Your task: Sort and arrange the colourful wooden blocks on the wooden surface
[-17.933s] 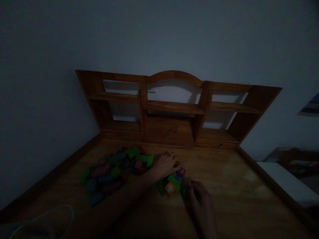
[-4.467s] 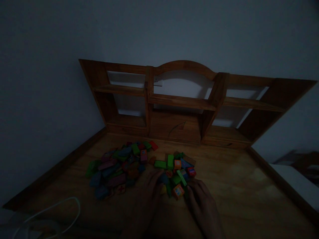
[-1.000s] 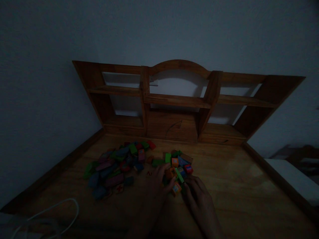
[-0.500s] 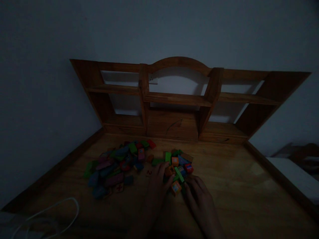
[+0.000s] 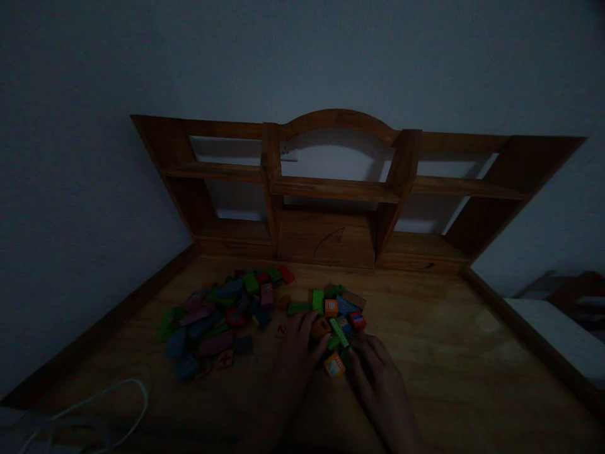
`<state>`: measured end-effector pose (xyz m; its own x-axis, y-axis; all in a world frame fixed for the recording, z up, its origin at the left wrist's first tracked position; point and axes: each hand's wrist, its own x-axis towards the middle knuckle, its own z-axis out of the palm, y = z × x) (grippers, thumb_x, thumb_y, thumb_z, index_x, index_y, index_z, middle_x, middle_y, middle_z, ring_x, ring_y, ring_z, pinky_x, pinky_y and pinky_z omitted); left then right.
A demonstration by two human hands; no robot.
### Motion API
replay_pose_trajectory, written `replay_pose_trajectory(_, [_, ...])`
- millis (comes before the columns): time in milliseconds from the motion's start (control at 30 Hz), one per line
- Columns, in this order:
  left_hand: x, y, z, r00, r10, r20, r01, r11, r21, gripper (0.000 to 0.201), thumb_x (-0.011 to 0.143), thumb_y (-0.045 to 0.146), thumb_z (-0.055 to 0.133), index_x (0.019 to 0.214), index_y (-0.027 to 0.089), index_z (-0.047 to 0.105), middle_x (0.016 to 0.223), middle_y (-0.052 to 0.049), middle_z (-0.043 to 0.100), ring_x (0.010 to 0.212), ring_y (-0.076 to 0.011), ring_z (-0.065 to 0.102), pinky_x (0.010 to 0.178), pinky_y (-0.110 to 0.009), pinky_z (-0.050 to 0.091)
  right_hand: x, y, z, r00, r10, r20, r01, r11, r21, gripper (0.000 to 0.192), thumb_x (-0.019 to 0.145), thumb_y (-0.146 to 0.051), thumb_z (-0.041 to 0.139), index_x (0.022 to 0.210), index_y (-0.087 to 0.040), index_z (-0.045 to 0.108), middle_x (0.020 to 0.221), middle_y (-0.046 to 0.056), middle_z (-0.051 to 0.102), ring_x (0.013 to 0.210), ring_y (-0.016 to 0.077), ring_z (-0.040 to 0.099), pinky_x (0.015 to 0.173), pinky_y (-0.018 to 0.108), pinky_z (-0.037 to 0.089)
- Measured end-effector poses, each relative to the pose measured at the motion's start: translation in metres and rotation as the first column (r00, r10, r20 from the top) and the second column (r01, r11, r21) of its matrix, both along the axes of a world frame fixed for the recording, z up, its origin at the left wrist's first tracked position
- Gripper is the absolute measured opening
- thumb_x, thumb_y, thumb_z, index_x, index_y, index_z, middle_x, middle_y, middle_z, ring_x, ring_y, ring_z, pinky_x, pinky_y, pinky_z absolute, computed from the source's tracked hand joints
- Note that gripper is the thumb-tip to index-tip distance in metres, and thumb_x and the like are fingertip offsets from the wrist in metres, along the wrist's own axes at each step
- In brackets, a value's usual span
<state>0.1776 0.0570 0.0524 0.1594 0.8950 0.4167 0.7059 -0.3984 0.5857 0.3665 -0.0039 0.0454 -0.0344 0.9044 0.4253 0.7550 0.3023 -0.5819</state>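
In the dim light both hands rest on the wooden tabletop around a small cluster of toy blocks. My left hand, thumb and fingers apart, curves beside an orange block. On the other side, my right hand has its fingers loosely bent and apart at the edge of a dark green block. Between them a long bright green block lies slanted on others, and an orange and yellow printed block sits nearest me. A red block lies just beyond my right fingers.
A larger heap of mixed blocks spreads to the left. Behind stands a wooden shelf unit against the wall. A white cable loops at the lower left. Raised wooden edging borders the right side.
The orange and yellow printed block has shifted slightly toward me and turned. Both hands stay almost where they were; the view has tilted very slightly.
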Motion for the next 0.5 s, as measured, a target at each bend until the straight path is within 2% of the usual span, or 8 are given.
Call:
replay_pose_trajectory(233, [-0.002,-0.007,0.01,0.995,-0.085,-0.057,0.081,0.994,-0.074,0.034,0.097,0.022,0.056,0.13,0.019,0.054,0.134,-0.009,0.056,0.127,-0.023,0.053,0.11,-0.043,0.045,0.0,0.002,-0.003,1.0,0.008,-0.006,-0.008,1.0,0.008,0.025,0.1,-0.021,0.044,0.116,-0.024,0.063,0.121,0.011,0.063,0.114,0.0263,0.063,0.097,0.044,0.055])
replay_pose_trajectory(367, [-0.006,-0.006,0.003,0.989,-0.115,-0.087,0.108,0.991,-0.08,0.034,0.098,0.022,0.051,0.132,0.017,0.054,0.138,-0.01,0.055,0.131,-0.022,0.051,0.112,-0.043,0.044,-0.001,0.001,0.0,1.0,0.009,-0.013,-0.009,1.0,0.016,0.024,0.099,-0.021,0.046,0.115,-0.024,0.064,0.119,0.01,0.064,0.111,0.0251,0.064,0.095,0.041,0.056])
replay_pose_trajectory(500, [-0.011,-0.011,0.0,0.98,-0.121,-0.16,0.119,0.993,-0.02,0.044,0.098,0.027,0.052,0.141,0.018,0.048,0.145,-0.01,0.052,0.139,-0.0246,0.044,0.113,-0.049,0.042,-0.001,-0.001,0.003,1.0,0.009,-0.017,-0.009,1.0,0.026,0.024,0.099,-0.021,0.046,0.114,-0.024,0.064,0.118,0.01,0.064,0.11,0.0245,0.064,0.094,0.04,0.056])
